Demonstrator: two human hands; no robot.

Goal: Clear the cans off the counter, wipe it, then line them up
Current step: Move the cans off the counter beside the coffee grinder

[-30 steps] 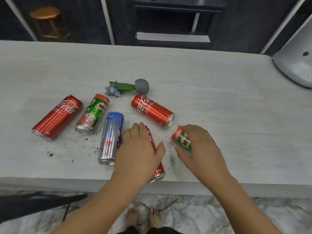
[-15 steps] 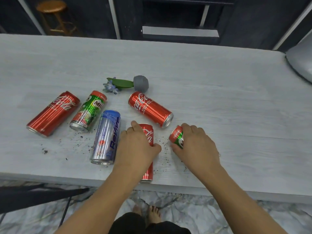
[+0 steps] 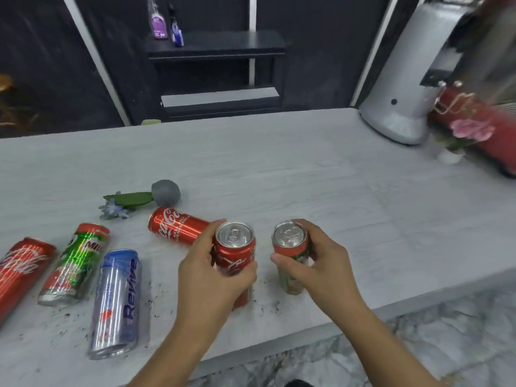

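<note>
My left hand grips a red cola can upright above the grey counter. My right hand grips a green and red Milo can, also upright with its top facing me. Still lying on their sides on the counter are another red cola can, a silver-blue Revive can, a second green Milo can and a red cola can at the far left. Dark crumbs speckle the counter near its front edge.
A small grey pot with a toppled leaf and pale flower lies behind the cans. At the right stand a grey appliance, a red box and pink flowers in a white pot. Spray bottles sit on a dark shelf beyond.
Both hands have lifted their cans from lying flat and turned them upright. My view has tilted up and swung right, bringing the appliance and shelf into sight.
</note>
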